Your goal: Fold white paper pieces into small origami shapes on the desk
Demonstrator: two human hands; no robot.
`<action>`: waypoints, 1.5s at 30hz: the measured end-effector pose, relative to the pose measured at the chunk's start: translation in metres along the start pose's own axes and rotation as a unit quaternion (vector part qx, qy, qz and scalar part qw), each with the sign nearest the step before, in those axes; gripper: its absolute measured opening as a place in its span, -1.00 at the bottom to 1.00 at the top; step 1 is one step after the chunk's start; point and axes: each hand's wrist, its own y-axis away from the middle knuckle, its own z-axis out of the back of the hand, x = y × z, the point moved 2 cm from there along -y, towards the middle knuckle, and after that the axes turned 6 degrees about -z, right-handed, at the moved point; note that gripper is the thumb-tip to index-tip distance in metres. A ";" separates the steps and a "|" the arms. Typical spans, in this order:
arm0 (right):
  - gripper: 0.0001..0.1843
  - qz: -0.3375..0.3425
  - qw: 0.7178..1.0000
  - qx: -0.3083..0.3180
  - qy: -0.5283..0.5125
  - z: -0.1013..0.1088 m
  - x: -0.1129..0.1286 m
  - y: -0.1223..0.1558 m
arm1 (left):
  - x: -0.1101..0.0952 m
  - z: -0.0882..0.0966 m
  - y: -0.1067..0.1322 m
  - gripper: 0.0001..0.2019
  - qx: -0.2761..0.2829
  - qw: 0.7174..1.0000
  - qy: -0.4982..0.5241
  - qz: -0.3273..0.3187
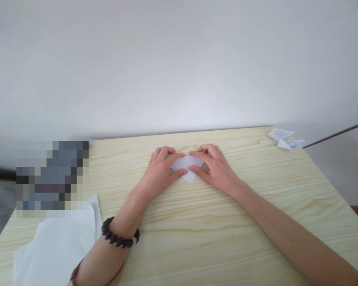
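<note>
A small piece of folded white paper is between my two hands over the middle of the table, its pointed end toward me. My left hand grips its left side, thumb on the near face and index finger at the top edge. On the other side my right hand holds it the same way, with the thumb close to the left one. The remaining fingers of both hands curl behind, partly hidden. A dark bead bracelet circles my left wrist.
Loose white paper sheets lie at the near left of the wood-grain table. A blurred-out dark object is behind them. Two folded white paper shapes sit at the far right corner. A pale wall stands behind the table.
</note>
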 end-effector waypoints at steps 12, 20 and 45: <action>-0.75 0.036 0.999 -0.027 0.024 0.004 0.002 0.003 | -0.004 0.004 -0.002 -0.63 -0.002 0.999 0.046 0.026; -0.81 0.073 0.995 -0.042 0.057 0.006 0.008 0.004 | -0.001 0.001 -0.001 -0.83 -0.001 1.000 0.008 -0.016; -0.76 0.137 0.983 -0.031 0.115 0.008 0.009 0.007 | -0.038 0.008 0.007 -0.79 -0.016 0.951 -0.273 -0.143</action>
